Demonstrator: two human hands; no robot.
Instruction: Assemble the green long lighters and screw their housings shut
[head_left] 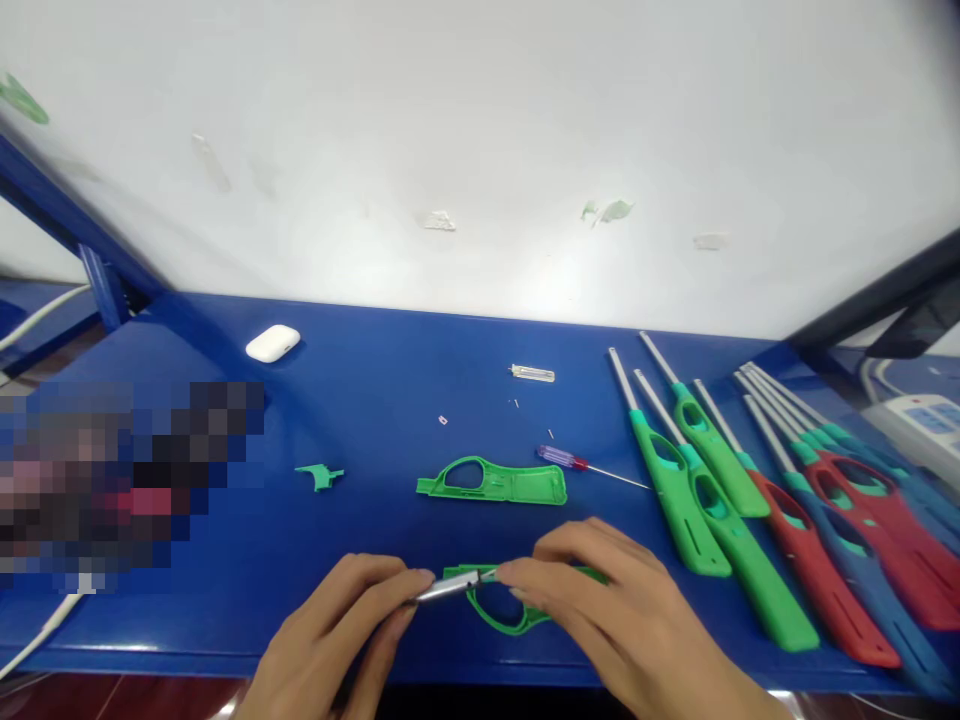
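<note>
My left hand pinches a silvery metal tube between thumb and fingers. At the tube's right end, my right hand closes its fingertips on a thin pale piece; its exact kind is hidden. Below the tube lies one green lighter shell half, partly covered by my right hand. Farther back rests another green shell half, its inside showing. A screwdriver with a clear purple handle lies behind it. To the left is a small green trigger-like part.
Several long-necked lighters in green, red and blue crowd the right side. A clear fuel reservoir and tiny bits lie toward the back. A white earbud case is at back left, above a pixelated area. A white wall borders the blue table.
</note>
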